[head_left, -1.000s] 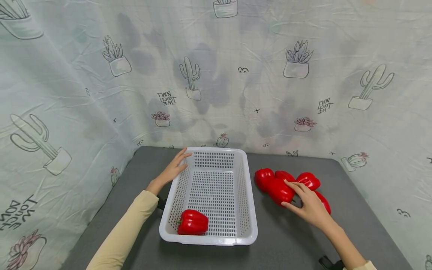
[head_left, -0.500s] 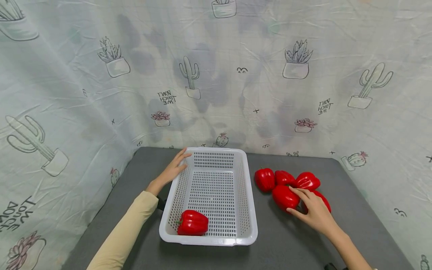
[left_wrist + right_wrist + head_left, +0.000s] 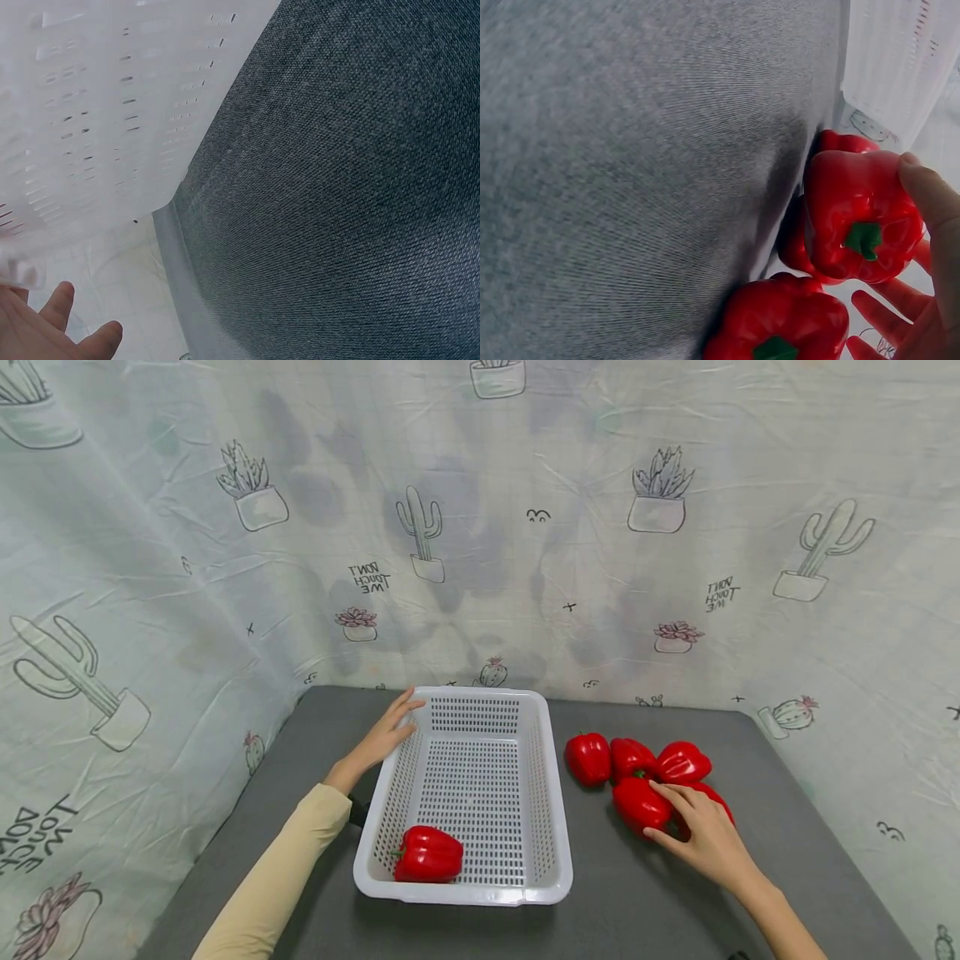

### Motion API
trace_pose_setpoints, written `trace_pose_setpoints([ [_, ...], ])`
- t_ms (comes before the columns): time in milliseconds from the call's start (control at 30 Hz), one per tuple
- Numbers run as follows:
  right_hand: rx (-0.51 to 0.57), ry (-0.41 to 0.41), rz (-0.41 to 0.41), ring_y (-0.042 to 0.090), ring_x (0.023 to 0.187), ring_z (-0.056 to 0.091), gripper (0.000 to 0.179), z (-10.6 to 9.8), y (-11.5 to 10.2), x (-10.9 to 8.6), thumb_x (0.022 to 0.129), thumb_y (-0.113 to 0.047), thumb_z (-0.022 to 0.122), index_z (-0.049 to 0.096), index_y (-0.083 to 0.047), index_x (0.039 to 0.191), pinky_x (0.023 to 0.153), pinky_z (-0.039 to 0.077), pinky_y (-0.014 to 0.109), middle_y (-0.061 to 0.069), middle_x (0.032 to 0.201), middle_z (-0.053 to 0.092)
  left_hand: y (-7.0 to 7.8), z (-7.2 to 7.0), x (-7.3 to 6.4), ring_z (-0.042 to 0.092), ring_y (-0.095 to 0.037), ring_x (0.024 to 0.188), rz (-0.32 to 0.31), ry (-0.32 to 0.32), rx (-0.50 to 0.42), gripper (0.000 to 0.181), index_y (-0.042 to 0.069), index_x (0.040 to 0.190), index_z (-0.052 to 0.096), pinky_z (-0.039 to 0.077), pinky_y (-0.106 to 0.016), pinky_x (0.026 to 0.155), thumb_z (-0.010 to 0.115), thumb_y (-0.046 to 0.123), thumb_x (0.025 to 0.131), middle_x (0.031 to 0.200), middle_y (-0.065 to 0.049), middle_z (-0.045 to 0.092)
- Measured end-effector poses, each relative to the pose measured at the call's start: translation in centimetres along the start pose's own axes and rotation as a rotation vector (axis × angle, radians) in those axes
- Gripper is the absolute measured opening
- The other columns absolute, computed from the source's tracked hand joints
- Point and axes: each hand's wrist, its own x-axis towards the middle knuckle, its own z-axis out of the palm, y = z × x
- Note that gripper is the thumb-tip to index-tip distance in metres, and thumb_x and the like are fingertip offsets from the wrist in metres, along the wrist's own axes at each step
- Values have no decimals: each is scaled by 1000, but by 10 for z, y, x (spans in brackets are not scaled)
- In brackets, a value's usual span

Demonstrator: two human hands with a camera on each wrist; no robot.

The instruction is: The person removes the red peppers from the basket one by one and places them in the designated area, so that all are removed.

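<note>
My left hand [image 3: 385, 733] rests on the left rim of a white perforated plastic basket [image 3: 560, 835], near its far corner. Its fingers are spread and fairly straight in the left wrist view. One red bell pepper [image 3: 429, 855] lies inside the basket at the near left corner. To the basket's right, my right hand [image 3: 705, 831] grips another red bell pepper [image 3: 855, 195] between thumb and fingers, its green stem facing the wrist camera. Whether that pepper touches the table is unclear. More red bell peppers [image 3: 588, 759] sit close behind it, one partly hidden by the hand.
The peppers and basket stand on a grey cloth-covered table [image 3: 480, 935]. A pale curtain [image 3: 480, 527] printed with potted cacti hangs behind and along both sides. Another red bell pepper [image 3: 780, 319] lies beside the held one in the right wrist view.
My right hand has drawn the gripped pepper to the right and slightly nearer, away from the leftmost pepper of the group. The left hand and basket have stayed put.
</note>
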Motion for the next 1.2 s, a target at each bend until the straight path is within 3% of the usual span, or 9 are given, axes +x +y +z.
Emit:
trace_pose_setpoints([
  [1200, -27, -3, 21, 34, 110, 48, 72, 3, 7, -7, 63, -33, 83, 57, -10, 126, 88, 30, 59, 13, 119, 57, 1, -1, -2, 6, -44, 139, 10, 6, -11, 44, -4, 136, 41, 12, -67, 103, 46, 2, 93, 153, -20, 8],
])
